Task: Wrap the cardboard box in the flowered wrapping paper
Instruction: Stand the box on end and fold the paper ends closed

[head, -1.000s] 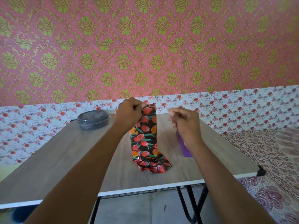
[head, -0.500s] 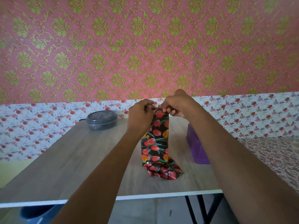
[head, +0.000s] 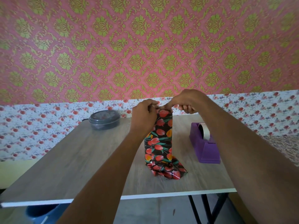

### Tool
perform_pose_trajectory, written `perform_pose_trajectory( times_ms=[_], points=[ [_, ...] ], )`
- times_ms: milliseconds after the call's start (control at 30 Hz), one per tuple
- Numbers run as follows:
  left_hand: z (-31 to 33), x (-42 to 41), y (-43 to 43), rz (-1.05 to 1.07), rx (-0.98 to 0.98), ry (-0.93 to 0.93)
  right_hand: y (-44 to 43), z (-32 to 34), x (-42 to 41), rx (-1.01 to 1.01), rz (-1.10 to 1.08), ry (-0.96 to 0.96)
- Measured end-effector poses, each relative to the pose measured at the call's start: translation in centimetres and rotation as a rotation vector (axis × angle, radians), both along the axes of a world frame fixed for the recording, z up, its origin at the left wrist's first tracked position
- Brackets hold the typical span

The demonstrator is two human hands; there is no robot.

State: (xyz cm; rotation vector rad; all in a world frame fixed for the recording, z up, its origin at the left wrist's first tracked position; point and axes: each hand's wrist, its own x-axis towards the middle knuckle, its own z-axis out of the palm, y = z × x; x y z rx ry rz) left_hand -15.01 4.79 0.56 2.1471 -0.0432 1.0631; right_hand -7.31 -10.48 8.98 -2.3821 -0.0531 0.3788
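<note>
A tall narrow box stands upright mid-table, covered in black flowered wrapping paper (head: 160, 139) with red and orange tulips; no bare cardboard shows. Loose crumpled paper spreads on the table at its foot. My left hand (head: 143, 115) grips the top left edge of the wrapped box. My right hand (head: 186, 101) pinches the paper at the top right corner, fingertips pressing down on the top fold. The two hands nearly touch above the box.
A purple tape dispenser (head: 204, 144) sits right of the box. A grey lidded round container (head: 104, 119) stands at the table's back left. The wooden table (head: 80, 159) has a white front edge. A blue tub (head: 42, 213) lies under the table at left.
My right hand came from the tape dispenser over to the top of the box and now pinches the paper there. My left hand stayed on the top.
</note>
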Motion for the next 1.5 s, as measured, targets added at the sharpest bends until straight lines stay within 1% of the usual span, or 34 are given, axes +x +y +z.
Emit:
perform_pose_trajectory(
  times_ms=[33,67,167,233,300,367,400,433,467,500,567,600,633,667,700,733,800,833,867,967,1100,1200,1300,1367,1433,1500],
  points=[
    [0.0,0.0,0.1,-0.007,-0.007,0.011,-0.6,-0.3,0.1,-0.005,-0.011,0.011],
    [0.0,0.1,0.2,-0.016,-0.012,0.022,-1.2,-0.8,0.2,0.050,-0.027,0.048],
    [-0.2,0.0,0.0,-0.056,0.012,0.029,-2.8,-3.8,0.4,0.401,-0.059,0.190],
    [-0.4,-0.2,-0.3,-0.077,0.108,0.016,-2.8,-6.0,-0.1,0.654,-0.079,0.250],
    [-0.8,-0.5,-0.5,-0.055,0.247,0.031,-2.7,-7.3,-0.6,0.858,-0.082,0.256],
    [-0.8,-0.7,-0.4,-0.054,0.263,0.063,-3.0,-8.2,-1.4,0.988,-0.053,0.254],
    [-0.8,-0.7,-0.2,-0.068,0.245,0.070,-3.3,-8.6,-1.8,0.994,-0.045,0.233],
    [-0.7,-0.7,0.0,-0.083,0.234,0.072,-3.6,-9.3,-2.3,0.952,-0.069,0.169],
    [-0.7,-0.7,0.0,-0.090,0.238,0.069,-4.2,-10.1,-2.6,0.889,-0.123,0.050],
    [-0.6,-0.7,0.0,-0.090,0.249,0.062,-4.8,-11.1,-2.9,0.823,-0.200,-0.115],
    [-0.6,-0.8,-0.3,-0.082,0.264,0.048,-6.4,-13.5,-3.7,0.685,-0.388,-0.509],
    [-0.6,-0.8,-0.4,-0.070,0.266,0.045,-7.1,-14.5,-4.2,0.599,-0.465,-0.682],
    [-0.7,-0.8,-0.7,-0.056,0.259,0.046,-7.9,-15.6,-4.6,0.467,-0.530,-0.807],
    [-0.6,-0.8,-0.9,-0.045,0.250,0.050,-8.6,-16.7,-4.6,0.321,-0.589,-0.855],
    [-0.6,-0.9,-1.1,-0.040,0.245,0.054,-9.3,-17.7,-4.4,0.195,-0.633,-0.797],
    [-0.5,-1.0,-1.3,-0.037,0.246,0.057,-10.0,-18.6,-4.0,0.118,-0.641,-0.651],
    [-0.4,-1.4,-1.6,-0.024,0.286,0.061,-10.8,-19.7,-3.2,0.089,-0.577,-0.374],
    [-0.4,-1.5,-1.7,-0.019,0.309,0.062,-11.1,-19.8,-2.7,0.100,-0.525,-0.309],
    [-0.4,-1.6,-1.7,-0.019,0.326,0.064,-11.3,-19.8,-2.2,0.106,-0.486,-0.285],
    [-0.6,-1.6,-1.5,-0.012,0.374,0.079,-11.7,-19.2,-0.8,0.094,-0.458,-0.286],
    [-1.0,-1.0,-1.2,0.020,0.459,0.069,-11.6,-18.0,0.1,0.116,-0.513,-0.256],
    [-1.3,-0.8,-1.1,0.065,0.561,0.079,-10.9,-17.6,0.1,0.136,-0.537,-0.284],
    [-1.4,-0.7,-1.0,0.089,0.620,0.120,-10.1,-17.5,0.0,0.145,-0.539,-0.320],
    [-1.4,-0.6,-1.0,0.073,0.620,0.136,-9.7,-17.5,-0.1,0.153,-0.536,-0.341],
    [-1.3,-0.6,-0.9,0.039,0.569,0.094,-9.7,-17.6,-0.2,0.188,-0.561,-0.365],
    [-1.2,-0.6,-0.8,0.015,0.509,0.064,-9.8,-17.9,-0.4,0.233,-0.589,-0.445]
  ],
)
